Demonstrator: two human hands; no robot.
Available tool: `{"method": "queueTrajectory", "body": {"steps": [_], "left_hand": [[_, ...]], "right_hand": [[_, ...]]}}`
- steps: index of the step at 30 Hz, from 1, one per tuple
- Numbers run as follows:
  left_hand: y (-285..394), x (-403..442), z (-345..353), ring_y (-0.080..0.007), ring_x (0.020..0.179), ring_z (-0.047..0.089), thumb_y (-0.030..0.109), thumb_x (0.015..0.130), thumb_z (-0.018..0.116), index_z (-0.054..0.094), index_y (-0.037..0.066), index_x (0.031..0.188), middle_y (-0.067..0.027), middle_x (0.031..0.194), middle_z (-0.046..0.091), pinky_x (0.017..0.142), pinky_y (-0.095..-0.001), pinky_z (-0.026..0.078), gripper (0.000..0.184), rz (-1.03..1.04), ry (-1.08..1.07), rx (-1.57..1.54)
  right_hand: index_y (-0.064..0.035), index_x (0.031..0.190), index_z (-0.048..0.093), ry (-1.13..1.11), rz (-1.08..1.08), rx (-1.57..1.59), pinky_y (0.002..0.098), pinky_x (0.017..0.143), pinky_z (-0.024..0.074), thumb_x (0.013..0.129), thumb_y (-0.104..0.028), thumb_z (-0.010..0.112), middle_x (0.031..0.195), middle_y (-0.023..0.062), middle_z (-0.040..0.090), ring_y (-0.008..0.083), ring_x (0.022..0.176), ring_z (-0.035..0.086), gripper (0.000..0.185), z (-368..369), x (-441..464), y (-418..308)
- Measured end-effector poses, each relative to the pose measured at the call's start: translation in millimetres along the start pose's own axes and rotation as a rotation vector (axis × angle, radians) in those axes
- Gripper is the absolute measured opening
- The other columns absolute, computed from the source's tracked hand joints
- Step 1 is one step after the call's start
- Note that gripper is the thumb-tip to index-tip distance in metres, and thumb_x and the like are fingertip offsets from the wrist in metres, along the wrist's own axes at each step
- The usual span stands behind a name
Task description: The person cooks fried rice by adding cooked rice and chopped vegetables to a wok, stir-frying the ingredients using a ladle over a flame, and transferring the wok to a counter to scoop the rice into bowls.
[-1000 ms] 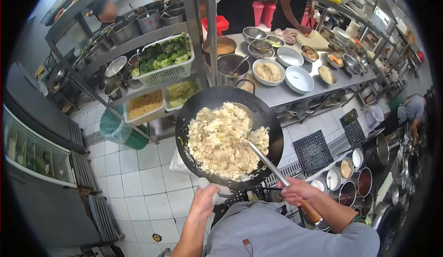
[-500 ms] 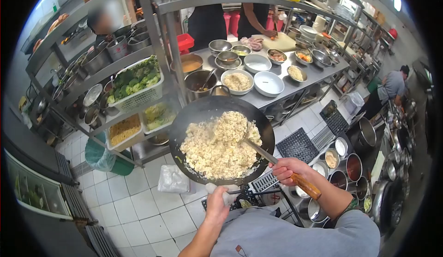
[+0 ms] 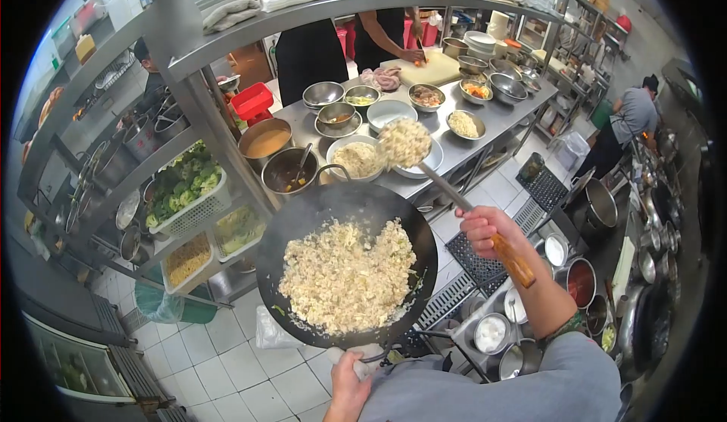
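My left hand (image 3: 351, 380) is closed on a white cloth (image 3: 362, 367) around the near handle of a large black wok (image 3: 271, 270). Fried rice (image 3: 344, 278) fills the middle of the wok, with faint steam over it. My right hand (image 3: 488, 231) grips the metal shaft and wooden handle of a ladle (image 3: 447, 185). Rice is heaped in the ladle's bowl, which is raised beyond the wok's far right rim, over the white bowls on the steel counter (image 3: 413, 187). One white bowl (image 3: 424, 160) lies partly hidden behind the heaped ladle.
Sauce pots (image 3: 265, 140) stand beyond the wok. Broccoli (image 3: 185, 183) fills a basket on the left rack. Across the counter, a person's hand (image 3: 413, 54) works at a cutting board (image 3: 435, 68). Another person (image 3: 634, 119) stands far right. Pots (image 3: 579, 282) line the right side.
The ladle, loaded with rice, has risen out of the wok and moved away toward the counter with my right hand. The view has shifted right, and my left hand keeps hold of the wok.
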State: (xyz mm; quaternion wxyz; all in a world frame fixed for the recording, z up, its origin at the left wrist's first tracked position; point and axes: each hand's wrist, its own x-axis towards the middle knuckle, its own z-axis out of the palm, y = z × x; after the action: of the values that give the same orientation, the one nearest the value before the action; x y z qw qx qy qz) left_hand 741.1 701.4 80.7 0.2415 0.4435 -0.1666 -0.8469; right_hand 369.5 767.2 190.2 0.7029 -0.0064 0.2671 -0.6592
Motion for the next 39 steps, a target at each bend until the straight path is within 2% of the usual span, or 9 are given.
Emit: {"method": "queueTrajectory", "body": {"steps": [4, 7, 9, 12, 20, 27, 32, 34, 39], "left_hand": [[-7, 7, -15, -0.0297, 0.096, 0.061, 0.013, 0.079, 0.054, 0.057, 0.003, 0.107, -0.0123, 0.104, 0.064, 0.078, -0.0450, 0.048, 0.030, -0.047, 0.061, 0.007], [-2, -1, -11, -0.0306, 0.098, 0.061, 0.011, 0.078, 0.054, 0.059, 0.002, 0.106, -0.0132, 0.105, 0.064, 0.081, -0.0460, 0.048, 0.029, -0.064, 0.122, 0.010], [-2, 3, -24, -0.0310, 0.098, 0.062, 0.009, 0.078, 0.054, 0.059, 0.000, 0.106, -0.0146, 0.104, 0.065, 0.080, -0.0470, 0.048, 0.030, -0.091, 0.153, 0.009], [0, 4, -32, -0.0312, 0.096, 0.063, 0.009, 0.077, 0.054, 0.059, -0.002, 0.105, -0.0152, 0.104, 0.065, 0.077, -0.0481, 0.050, 0.030, -0.106, 0.137, 0.038], [22, -12, -16, -0.0322, 0.087, 0.065, 0.008, 0.076, 0.053, 0.058, -0.003, 0.104, -0.0165, 0.098, 0.066, 0.068, -0.0453, 0.053, 0.031, -0.038, 0.119, 0.108], [45, -46, 34, -0.0298, 0.083, 0.065, 0.015, 0.082, 0.056, 0.059, -0.002, 0.103, -0.0150, 0.101, 0.065, 0.069, -0.0423, 0.053, 0.027, -0.014, -0.036, 0.105], [55, -38, 68, -0.0266, 0.087, 0.065, 0.011, 0.081, 0.058, 0.060, 0.000, 0.104, -0.0136, 0.104, 0.065, 0.077, -0.0407, 0.054, 0.025, -0.037, -0.376, 0.137], [20, -51, 19, -0.0261, 0.087, 0.065, 0.010, 0.082, 0.056, 0.062, 0.000, 0.102, -0.0134, 0.097, 0.066, 0.075, -0.0394, 0.054, 0.022, 0.256, -0.274, 0.136], [49, -71, 39, -0.0270, 0.078, 0.067, 0.002, 0.079, 0.055, 0.057, -0.012, 0.103, -0.0179, 0.098, 0.064, 0.067, -0.0375, 0.056, 0.027, 0.122, -0.418, 0.086]], "right_hand": [[-0.0106, 0.095, 0.046, 0.321, -0.134, -0.354, 0.0206, 0.034, 0.0317, 0.091, -0.013, 0.049, 0.059, -0.0077, 0.036, 0.0020, 0.040, 0.037, 0.006, -32, 38, -32], [-0.0067, 0.097, 0.047, 0.631, -0.265, -1.056, 0.0341, 0.039, 0.0433, 0.086, -0.011, 0.053, 0.060, 0.0028, 0.051, 0.0184, 0.043, 0.052, 0.014, -100, 79, -28], [-0.0029, 0.098, 0.043, 0.898, -0.746, -1.904, 0.0513, 0.058, 0.0504, 0.082, -0.009, 0.055, 0.071, 0.0221, 0.062, 0.0418, 0.062, 0.062, 0.021, -139, 91, -14], [-0.0008, 0.102, 0.040, 1.116, -0.465, -1.876, 0.0575, 0.074, 0.0474, 0.082, -0.007, 0.054, 0.080, 0.0330, 0.061, 0.0518, 0.078, 0.060, 0.024, -133, 98, -5], [-0.0031, 0.106, 0.040, 0.958, -0.714, -1.681, 0.0537, 0.067, 0.0467, 0.084, -0.008, 0.053, 0.076, 0.0263, 0.061, 0.0448, 0.072, 0.062, 0.026, -84, 39, 5], [-0.0026, 0.114, 0.048, 0.655, -0.852, -1.681, 0.0244, 0.064, 0.0413, 0.084, -0.003, 0.051, 0.080, 0.0031, 0.047, 0.0098, 0.071, 0.046, 0.030, -36, -76, 54], [-0.0029, 0.115, 0.050, 0.673, -0.907, -1.552, 0.0258, 0.068, 0.0433, 0.081, -0.003, 0.053, 0.088, 0.0034, 0.052, 0.0107, 0.078, 0.050, 0.034, 19, -123, 67], [-0.0028, 0.118, 0.049, 0.667, -0.800, -1.542, 0.0243, 0.069, 0.0432, 0.081, -0.002, 0.054, 0.092, 0.0044, 0.052, 0.0103, 0.080, 0.051, 0.037, 29, -162, 80], [-0.0023, 0.101, 0.049, 0.722, -0.562, -1.381, 0.0337, 0.059, 0.0448, 0.080, -0.007, 0.053, 0.074, 0.0054, 0.053, 0.0166, 0.065, 0.054, 0.022, 88, -164, 91]]}}
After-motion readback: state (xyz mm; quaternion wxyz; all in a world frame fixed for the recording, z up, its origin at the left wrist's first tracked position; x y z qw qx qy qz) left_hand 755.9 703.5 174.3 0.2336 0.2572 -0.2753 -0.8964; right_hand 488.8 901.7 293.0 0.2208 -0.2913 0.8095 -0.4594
